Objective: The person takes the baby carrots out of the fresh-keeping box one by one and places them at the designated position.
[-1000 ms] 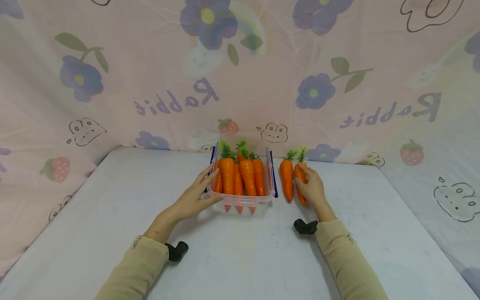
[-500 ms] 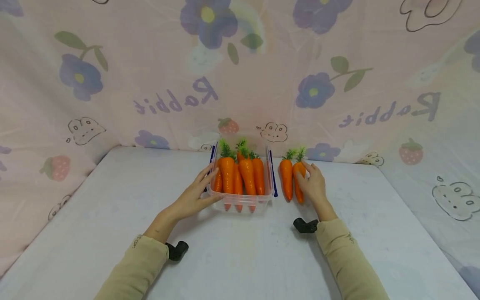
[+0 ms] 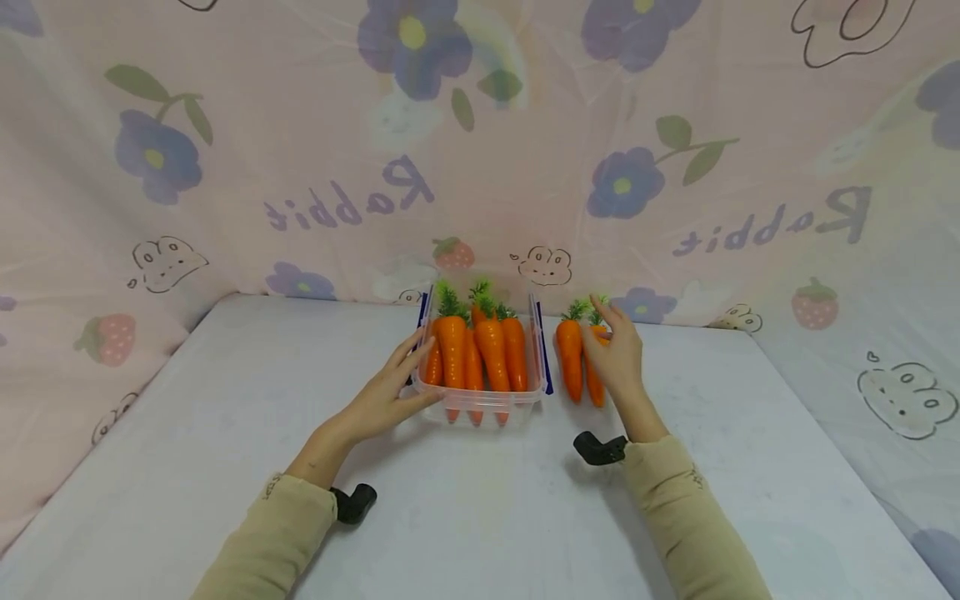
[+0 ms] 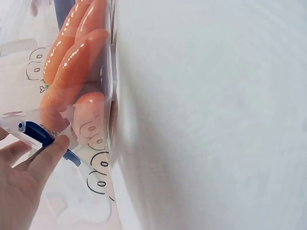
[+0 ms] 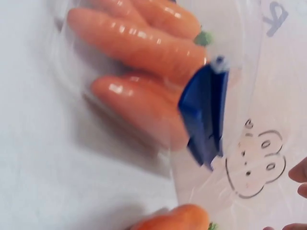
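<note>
A clear plastic container (image 3: 480,398) with blue side clips holds several orange carrots (image 3: 492,354) with green tops. My left hand (image 3: 384,402) rests along its left side, fingers fairly straight and thumb by the front rim. In the left wrist view its fingers lie at a blue clip (image 4: 38,134). Two carrots lie on the table right of the container: a left one (image 3: 571,362) and a right one (image 3: 595,388). My right hand (image 3: 619,358) is over the upper end of the right carrot, thumb and fingers apart, partly hiding it. Fingertips (image 5: 300,172) show at the right wrist view's edge.
The white table (image 3: 480,517) meets a patterned fabric backdrop (image 3: 510,167) just behind the container. A blue clip (image 5: 204,115) hangs on the container's right side, close to the loose carrots. Black wrist devices (image 3: 355,503) are worn at both sleeves.
My right hand has shifted up toward the right carrot's leafy top, its fingers lifting off the carrot's body. The right carrot has shifted slightly left. My left hand has stayed at the container.
</note>
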Demonstrator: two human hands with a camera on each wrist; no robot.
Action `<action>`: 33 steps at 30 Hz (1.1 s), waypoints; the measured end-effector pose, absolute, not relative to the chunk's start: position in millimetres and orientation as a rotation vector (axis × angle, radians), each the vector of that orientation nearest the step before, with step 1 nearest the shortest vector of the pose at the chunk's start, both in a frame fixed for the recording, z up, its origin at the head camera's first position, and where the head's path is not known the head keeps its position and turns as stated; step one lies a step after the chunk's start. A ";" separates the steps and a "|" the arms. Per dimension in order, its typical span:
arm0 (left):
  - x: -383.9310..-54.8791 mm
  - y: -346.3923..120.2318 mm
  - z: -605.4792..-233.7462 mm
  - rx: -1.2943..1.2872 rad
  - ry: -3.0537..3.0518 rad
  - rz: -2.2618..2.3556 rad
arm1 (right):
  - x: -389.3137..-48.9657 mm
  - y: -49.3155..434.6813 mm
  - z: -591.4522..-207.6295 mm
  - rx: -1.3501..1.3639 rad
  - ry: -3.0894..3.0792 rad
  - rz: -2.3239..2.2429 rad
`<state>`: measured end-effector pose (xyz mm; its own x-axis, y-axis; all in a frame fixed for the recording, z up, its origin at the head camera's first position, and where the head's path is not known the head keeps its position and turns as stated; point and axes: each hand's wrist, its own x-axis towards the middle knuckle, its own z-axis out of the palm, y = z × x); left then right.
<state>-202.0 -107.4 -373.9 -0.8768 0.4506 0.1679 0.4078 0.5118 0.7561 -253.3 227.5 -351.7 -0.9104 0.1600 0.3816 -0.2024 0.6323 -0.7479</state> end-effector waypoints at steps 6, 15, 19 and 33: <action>-202.2 -108.1 -373.1 0.774 2.692 1.322 | -251.4 209.9 -341.3 0.112 -2.363 1.228; -202.7 -107.0 -373.5 0.774 2.681 1.332 | -246.0 188.1 -331.1 0.194 -2.344 1.289; -202.2 -107.6 -374.0 0.779 2.692 1.322 | -244.5 176.4 -330.7 0.246 -2.326 1.285; -201.0 -106.2 -372.0 0.755 2.679 1.330 | -242.2 136.8 -333.6 0.419 -2.351 1.338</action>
<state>-201.0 -106.2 -372.0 -0.8788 0.4490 0.1616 0.4002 0.5087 0.7623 -242.2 136.8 -333.6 -0.8742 -0.0602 0.4819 -0.4450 0.4964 -0.7453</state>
